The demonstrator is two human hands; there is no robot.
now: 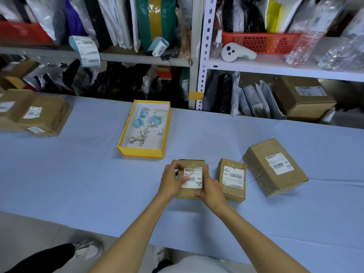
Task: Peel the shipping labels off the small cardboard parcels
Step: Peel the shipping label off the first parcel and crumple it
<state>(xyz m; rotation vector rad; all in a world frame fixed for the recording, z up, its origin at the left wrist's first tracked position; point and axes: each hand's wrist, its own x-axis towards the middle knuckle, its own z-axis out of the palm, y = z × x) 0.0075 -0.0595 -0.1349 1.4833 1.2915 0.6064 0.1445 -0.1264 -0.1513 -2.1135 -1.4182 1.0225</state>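
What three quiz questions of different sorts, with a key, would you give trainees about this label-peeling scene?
1. True or false: the label is already off the parcel held by the left hand and right hand.
2. Where do the crumpled scraps lie? A: in the yellow box; B: on the floor; C: on a shelf.
3. How many labelled parcels lie on the cloth just right of the held one?
Key: 1 false; 2 A; 3 two, the middle parcel and the right parcel.
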